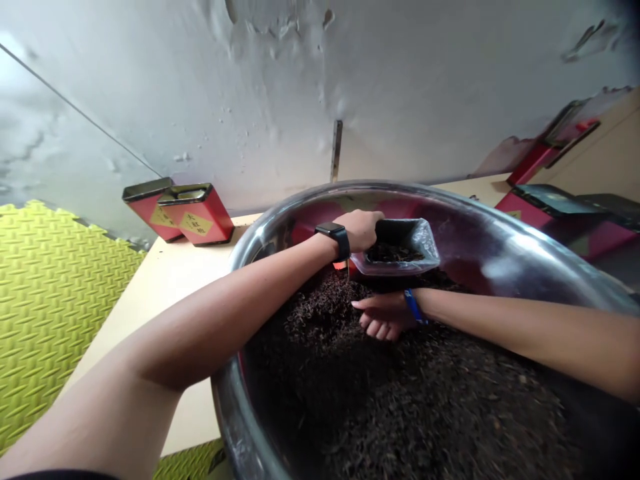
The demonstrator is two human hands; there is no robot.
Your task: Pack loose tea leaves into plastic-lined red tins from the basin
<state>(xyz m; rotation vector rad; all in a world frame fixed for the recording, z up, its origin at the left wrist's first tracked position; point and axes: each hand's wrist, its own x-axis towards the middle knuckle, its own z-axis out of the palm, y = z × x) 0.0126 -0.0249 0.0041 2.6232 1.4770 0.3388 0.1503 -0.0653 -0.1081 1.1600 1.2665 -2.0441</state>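
A wide steel basin (250, 427) holds a deep bed of dark, dry loose leaves (440, 400) that look like tea. My left hand (357, 230), with a watch on the wrist, grips the near-left edge of a tin lined with clear plastic (427, 243). This tin is tilted over the leaves, its mouth facing me, and some dark leaves lie inside it. Just below its rim, my right hand (385, 317), wearing a blue wristband, is at the leaf pile with its fingers curled and thumb pointing left. Whatever lies within those fingers is hidden.
Two red tins (203, 220) with yellow labels stand on the pale table (135, 313) left of the basin. More red tins (540, 213) stand at the right. A peeling wall (280, 120) rises behind, and yellow foam matting (50, 320) covers the floor at left.
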